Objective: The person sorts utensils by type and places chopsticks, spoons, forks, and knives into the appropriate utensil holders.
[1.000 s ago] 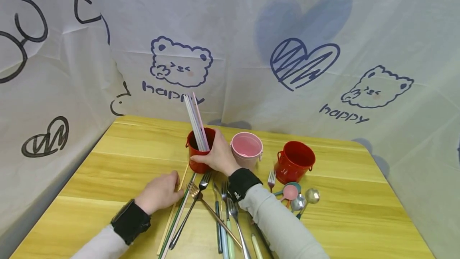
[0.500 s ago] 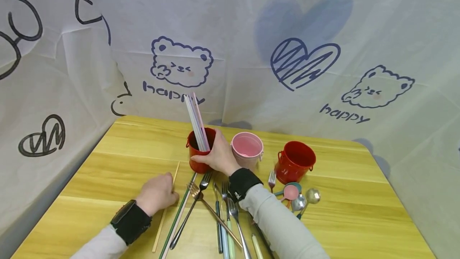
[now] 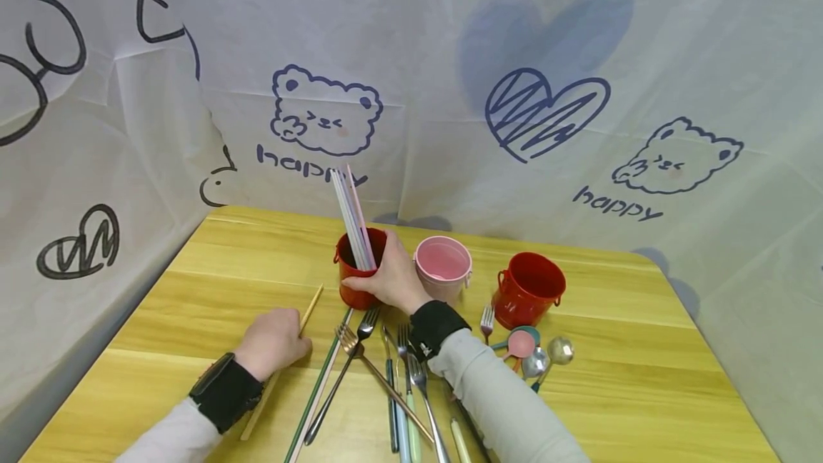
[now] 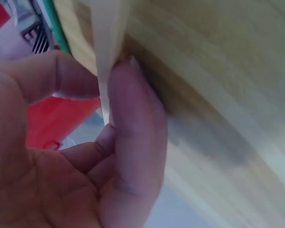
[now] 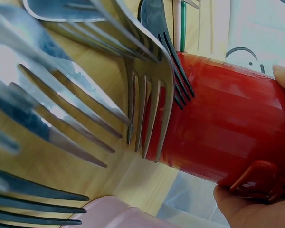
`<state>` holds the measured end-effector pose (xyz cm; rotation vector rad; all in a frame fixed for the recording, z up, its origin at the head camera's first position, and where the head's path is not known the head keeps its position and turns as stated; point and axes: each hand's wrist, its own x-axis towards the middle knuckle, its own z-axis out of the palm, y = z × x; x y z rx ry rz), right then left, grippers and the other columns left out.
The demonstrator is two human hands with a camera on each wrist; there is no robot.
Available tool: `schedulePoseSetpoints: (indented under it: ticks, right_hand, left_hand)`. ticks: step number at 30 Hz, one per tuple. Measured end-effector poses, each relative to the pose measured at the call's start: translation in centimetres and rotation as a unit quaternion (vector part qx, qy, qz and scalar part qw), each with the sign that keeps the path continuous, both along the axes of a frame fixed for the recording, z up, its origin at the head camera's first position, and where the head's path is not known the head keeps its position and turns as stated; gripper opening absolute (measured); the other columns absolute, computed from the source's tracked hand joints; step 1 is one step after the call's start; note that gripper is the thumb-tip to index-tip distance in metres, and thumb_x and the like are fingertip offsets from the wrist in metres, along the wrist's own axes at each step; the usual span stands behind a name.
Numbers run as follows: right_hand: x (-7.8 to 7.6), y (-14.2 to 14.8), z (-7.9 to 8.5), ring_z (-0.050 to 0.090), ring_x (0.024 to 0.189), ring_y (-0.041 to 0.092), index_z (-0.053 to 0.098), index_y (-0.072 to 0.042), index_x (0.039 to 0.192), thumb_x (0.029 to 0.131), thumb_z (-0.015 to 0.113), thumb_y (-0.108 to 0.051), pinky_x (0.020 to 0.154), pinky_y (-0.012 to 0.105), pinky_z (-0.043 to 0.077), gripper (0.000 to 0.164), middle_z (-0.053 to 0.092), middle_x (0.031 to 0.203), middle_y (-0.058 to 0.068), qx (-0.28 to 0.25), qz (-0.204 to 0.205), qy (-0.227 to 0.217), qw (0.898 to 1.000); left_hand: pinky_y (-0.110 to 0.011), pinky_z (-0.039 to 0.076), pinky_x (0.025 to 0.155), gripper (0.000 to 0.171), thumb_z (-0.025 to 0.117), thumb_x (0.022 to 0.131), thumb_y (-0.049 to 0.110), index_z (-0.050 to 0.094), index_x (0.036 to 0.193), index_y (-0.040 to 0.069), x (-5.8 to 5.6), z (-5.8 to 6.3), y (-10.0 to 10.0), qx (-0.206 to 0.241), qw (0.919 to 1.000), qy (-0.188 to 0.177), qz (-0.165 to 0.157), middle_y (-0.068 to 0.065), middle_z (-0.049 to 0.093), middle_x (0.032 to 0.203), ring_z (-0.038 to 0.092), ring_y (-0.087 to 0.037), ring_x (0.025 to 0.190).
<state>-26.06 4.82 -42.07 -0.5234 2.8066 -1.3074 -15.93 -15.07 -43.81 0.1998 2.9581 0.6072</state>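
Observation:
My left hand (image 3: 271, 343) pinches a light wooden chopstick (image 3: 312, 307) low over the left of the table. In the left wrist view, thumb and fingertip close on this chopstick (image 4: 106, 33). My right hand (image 3: 391, 279) grips the rim and side of a red bucket (image 3: 355, 296), where several white and pink sticks (image 3: 350, 216) lean. That bucket (image 5: 232, 118) fills the right of the right wrist view, with fork tines in front of it. A green stick and a pink stick (image 3: 313, 406) lie between the hands, beside a dark-handled fork (image 3: 331, 399).
A pink bucket (image 3: 442, 290) stands right of the gripped one, and another red bucket (image 3: 519, 306) farther right. Several forks and knives, one a gold fork (image 3: 392, 393), spread below my right wrist. Spoons, including a pink spoon (image 3: 520, 344), lie before the right bucket. A white cloth (image 3: 424, 106) hangs behind.
My left hand has moved left and slightly toward me, drawing the wooden chopstick away from the green and pink sticks and tilting it. The right hand stays on the red bucket.

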Motion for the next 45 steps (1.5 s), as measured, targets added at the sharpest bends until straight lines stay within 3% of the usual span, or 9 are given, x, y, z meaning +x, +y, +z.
schedulePoseSetpoints:
  ticks: [7, 14, 19, 27, 32, 36, 45]
  right_hand:
    - [0.0, 0.0, 0.0, 0.049, 0.115, 0.020, 0.034, -0.013, 0.136, 0.066, 0.084, -0.038, 0.099, 0.037, 0.043, 0.091, 0.049, 0.130, 0.004, -0.005, 0.001, -0.007, 1.000]
    - [0.1, 0.1, -0.1, 0.050, 0.115, 0.022, 0.033, -0.010, 0.136, 0.066, 0.085, -0.038, 0.098, 0.039, 0.043, 0.091, 0.049, 0.130, 0.007, -0.004, 0.006, 0.003, 1.000]
    - [0.1, 0.1, 0.0, 0.050, 0.114, 0.021, 0.033, -0.010, 0.136, 0.066, 0.084, -0.038, 0.098, 0.038, 0.044, 0.091, 0.049, 0.130, 0.007, -0.002, 0.008, 0.007, 1.000]
    - [-0.1, 0.1, -0.1, 0.050, 0.114, 0.020, 0.034, -0.012, 0.137, 0.066, 0.084, -0.038, 0.098, 0.037, 0.043, 0.091, 0.049, 0.129, 0.004, -0.011, 0.006, 0.005, 1.000]
    - [0.0, 0.1, -0.1, 0.050, 0.115, 0.020, 0.034, -0.012, 0.137, 0.066, 0.084, -0.037, 0.098, 0.037, 0.043, 0.091, 0.049, 0.130, 0.004, -0.013, 0.005, 0.001, 1.000]
    - [0.0, 0.0, -0.1, 0.049, 0.115, 0.018, 0.033, -0.014, 0.137, 0.066, 0.084, -0.038, 0.099, 0.037, 0.043, 0.090, 0.049, 0.130, 0.003, -0.011, 0.002, -0.002, 1.000]
    - [0.0, 0.0, -0.1, 0.049, 0.115, 0.019, 0.033, -0.013, 0.137, 0.067, 0.084, -0.037, 0.099, 0.037, 0.043, 0.090, 0.049, 0.130, 0.004, -0.009, 0.002, -0.003, 1.000]
  left_hand:
    - [-0.029, 0.040, 0.048, 0.013, 0.059, 0.087, 0.012, 0.051, 0.079, 0.004, -0.4, 0.4, -0.8, 0.092, 0.9949, -0.043, 0.002, -0.004, 0.050, 0.063, 0.046, -0.016, 0.054]
    - [-0.030, 0.048, 0.045, 0.012, 0.047, 0.096, 0.008, 0.048, 0.103, -0.001, -1.0, 0.3, -1.5, 0.220, 0.9723, -0.077, 0.015, -0.008, 0.055, 0.068, 0.053, -0.017, 0.047]
    - [-0.031, 0.049, 0.045, 0.019, 0.045, 0.097, 0.010, 0.047, 0.111, -0.004, -1.6, 0.4, -2.0, 0.248, 0.9677, -0.044, 0.009, -0.007, 0.054, 0.067, 0.055, -0.018, 0.049]
    - [-0.033, 0.053, 0.051, 0.020, 0.050, 0.095, 0.008, 0.047, 0.110, -0.005, -2.3, 1.7, -2.0, 0.268, 0.9633, -0.016, -0.006, -0.011, 0.057, 0.074, 0.058, -0.020, 0.055]
    - [-0.036, 0.053, 0.052, 0.026, 0.052, 0.095, 0.011, 0.046, 0.114, -0.005, -3.0, 2.3, -1.8, 0.265, 0.9642, 0.011, 0.009, -0.013, 0.059, 0.081, 0.060, -0.026, 0.057]
    - [-0.040, 0.055, 0.055, 0.027, 0.052, 0.096, 0.012, 0.045, 0.115, -0.005, -3.6, 2.9, -1.7, 0.284, 0.9578, 0.036, 0.021, -0.017, 0.060, 0.083, 0.061, -0.029, 0.059]
    - [-0.029, 0.055, 0.054, 0.029, 0.054, 0.096, 0.014, 0.046, 0.116, -0.005, -5.2, 5.0, -1.5, 0.287, 0.9505, 0.114, 0.035, -0.021, 0.063, 0.087, 0.064, -0.021, 0.059]
